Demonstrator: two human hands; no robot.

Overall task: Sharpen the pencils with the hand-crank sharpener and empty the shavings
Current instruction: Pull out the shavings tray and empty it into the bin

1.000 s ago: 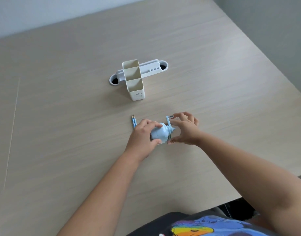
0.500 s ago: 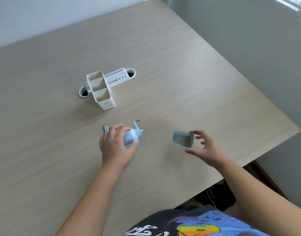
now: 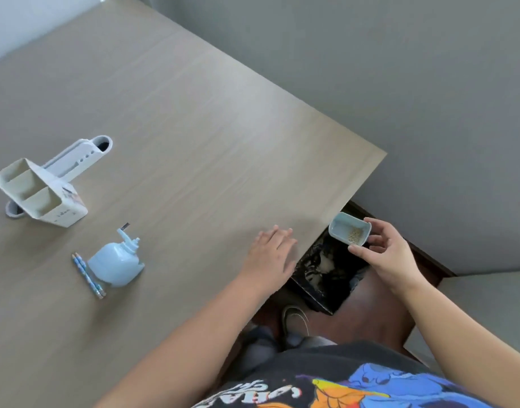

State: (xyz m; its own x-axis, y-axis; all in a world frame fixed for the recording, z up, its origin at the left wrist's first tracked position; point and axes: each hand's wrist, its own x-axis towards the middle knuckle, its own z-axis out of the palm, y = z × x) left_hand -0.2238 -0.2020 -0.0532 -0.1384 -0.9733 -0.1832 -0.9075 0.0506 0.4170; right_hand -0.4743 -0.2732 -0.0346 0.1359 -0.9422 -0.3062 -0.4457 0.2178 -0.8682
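Two pencils, one sharpener, one shavings drawer, one desk organizer, two hands.

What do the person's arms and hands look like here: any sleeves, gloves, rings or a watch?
Both forearms are bare right up to the bottom edge of the frame, so no sleeve shows. The left hand and the right hand carry no gloves, and no ring, watch or wristband can be seen. The only clothing in view is a black T-shirt with a bright blue and orange print.

left grip flat, right grip pinching
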